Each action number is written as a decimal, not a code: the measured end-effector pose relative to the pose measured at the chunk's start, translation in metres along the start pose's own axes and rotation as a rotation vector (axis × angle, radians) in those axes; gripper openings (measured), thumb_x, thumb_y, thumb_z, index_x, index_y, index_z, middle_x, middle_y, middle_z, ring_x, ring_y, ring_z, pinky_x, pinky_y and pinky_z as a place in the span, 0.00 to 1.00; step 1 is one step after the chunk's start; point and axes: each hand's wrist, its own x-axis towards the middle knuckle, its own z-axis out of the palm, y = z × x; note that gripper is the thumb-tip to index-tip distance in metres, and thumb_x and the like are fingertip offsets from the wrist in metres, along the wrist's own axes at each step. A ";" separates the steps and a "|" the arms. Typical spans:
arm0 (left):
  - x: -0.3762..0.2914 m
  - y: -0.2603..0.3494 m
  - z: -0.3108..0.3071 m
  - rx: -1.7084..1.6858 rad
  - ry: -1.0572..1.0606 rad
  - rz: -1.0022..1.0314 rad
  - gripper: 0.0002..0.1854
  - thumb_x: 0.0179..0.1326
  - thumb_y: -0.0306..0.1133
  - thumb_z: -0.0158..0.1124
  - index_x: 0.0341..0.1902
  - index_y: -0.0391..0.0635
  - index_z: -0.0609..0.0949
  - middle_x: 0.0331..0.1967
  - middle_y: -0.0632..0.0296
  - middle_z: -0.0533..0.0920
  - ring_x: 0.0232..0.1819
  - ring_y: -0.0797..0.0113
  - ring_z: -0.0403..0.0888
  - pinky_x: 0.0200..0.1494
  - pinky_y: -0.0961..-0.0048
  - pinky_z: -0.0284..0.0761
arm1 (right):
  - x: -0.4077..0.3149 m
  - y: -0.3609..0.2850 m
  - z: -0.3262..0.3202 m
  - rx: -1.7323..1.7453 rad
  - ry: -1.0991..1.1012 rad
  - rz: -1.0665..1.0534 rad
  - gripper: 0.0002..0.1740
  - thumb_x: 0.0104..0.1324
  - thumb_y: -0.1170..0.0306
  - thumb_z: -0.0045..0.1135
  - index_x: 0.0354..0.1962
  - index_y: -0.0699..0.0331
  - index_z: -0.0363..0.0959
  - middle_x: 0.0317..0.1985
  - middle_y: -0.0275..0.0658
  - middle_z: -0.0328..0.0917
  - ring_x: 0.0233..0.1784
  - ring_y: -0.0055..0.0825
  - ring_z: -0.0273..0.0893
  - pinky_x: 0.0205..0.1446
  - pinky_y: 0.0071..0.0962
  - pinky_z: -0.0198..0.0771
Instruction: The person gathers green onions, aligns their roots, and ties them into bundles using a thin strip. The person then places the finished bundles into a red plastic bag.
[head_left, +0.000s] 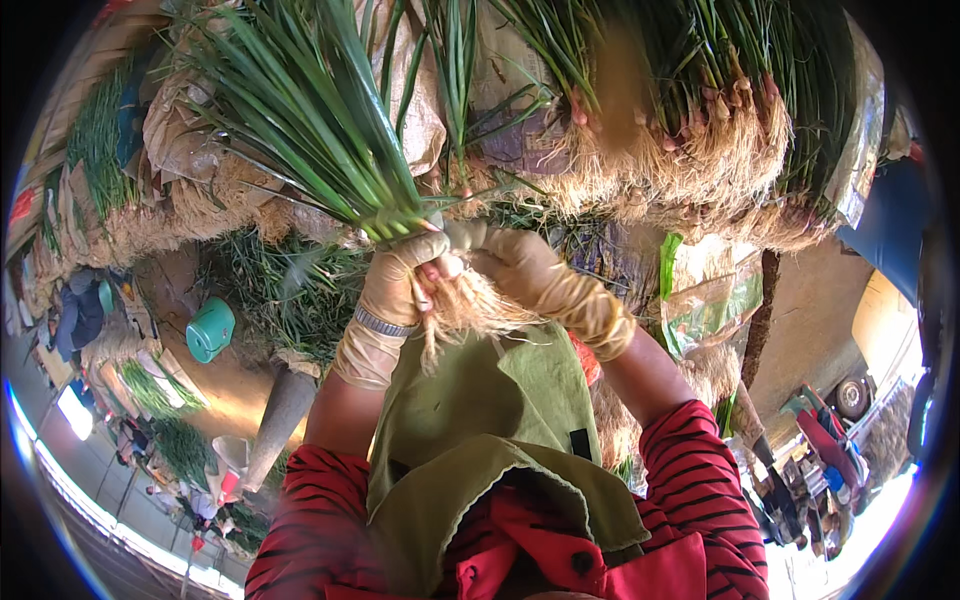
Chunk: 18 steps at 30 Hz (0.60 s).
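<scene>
My left hand (409, 266), in a pale thin glove with a metal-banded watch over it, is closed around a bunch of green allium plants (337, 135), likely spring onions or green garlic. Their long leaves fan up and to the left. Pinkish bulbs and pale stringy roots (465, 304) hang out below the fist, over my olive apron (457, 390). My right hand (517, 255), gloved too, has bent fingers at the bulb end, against or close to the left thumb. Whether it grips anything cannot be told, as its fingertips are partly hidden.
Ahead lies a long row of similar plants (720, 142), roots towards me, with woven sacking (502, 82) among them. Loose green leaves (285, 292) are heaped at left, beside a green plastic container (210, 330). Sacking and roots lie at right. Farther off, a person (79, 311) is at left.
</scene>
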 end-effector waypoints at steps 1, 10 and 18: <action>0.000 0.003 -0.001 -0.052 -0.027 0.018 0.11 0.50 0.26 0.62 0.37 0.39 0.75 0.29 0.57 0.78 0.25 0.71 0.72 0.29 0.79 0.71 | 0.000 0.002 -0.010 -0.455 -0.177 0.083 0.11 0.58 0.75 0.52 0.40 0.64 0.75 0.40 0.41 0.78 0.39 0.34 0.76 0.45 0.26 0.72; -0.009 0.014 0.008 0.211 0.177 -0.094 0.08 0.48 0.23 0.61 0.33 0.35 0.75 0.25 0.55 0.78 0.21 0.72 0.72 0.25 0.78 0.69 | 0.025 0.000 0.009 0.085 0.194 -0.132 0.23 0.56 0.74 0.55 0.50 0.61 0.65 0.40 0.44 0.75 0.37 0.36 0.75 0.43 0.29 0.70; -0.019 0.016 0.003 0.261 0.286 -0.039 0.13 0.48 0.20 0.61 0.41 0.34 0.76 0.26 0.55 0.79 0.19 0.77 0.68 0.22 0.81 0.67 | 0.043 -0.010 -0.053 0.280 0.762 0.153 0.07 0.58 0.72 0.57 0.36 0.60 0.75 0.30 0.35 0.79 0.28 0.21 0.74 0.32 0.22 0.71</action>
